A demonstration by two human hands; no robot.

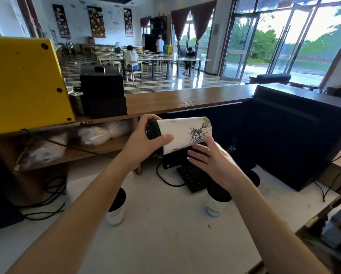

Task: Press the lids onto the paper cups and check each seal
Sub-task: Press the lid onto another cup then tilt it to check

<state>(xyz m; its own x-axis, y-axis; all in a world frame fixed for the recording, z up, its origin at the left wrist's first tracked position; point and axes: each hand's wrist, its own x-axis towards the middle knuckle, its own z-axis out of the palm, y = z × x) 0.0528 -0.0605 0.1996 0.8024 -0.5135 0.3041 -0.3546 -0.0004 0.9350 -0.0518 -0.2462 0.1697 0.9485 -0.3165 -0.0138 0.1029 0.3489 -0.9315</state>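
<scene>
White table (pixel 165 234) surface fills the foreground, with a black keyboard (pixel 193 177) farther back. Above it, a printed paper cup (pixel 183 133) is held on its side, its black lid (pixel 152 129) gripped by the left hand (pixel 145 139). The right hand (pixel 211 161) is spread open just under the cup's base. Two lidded cups (pixel 116 208) (pixel 215 202) are left standing on the table.

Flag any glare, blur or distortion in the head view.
Head view: windows blown out, with glare on the tiled floor; wide-angle bending at the edges; forearms near the bottom soft; held cup and left hand fairly sharp.
</scene>
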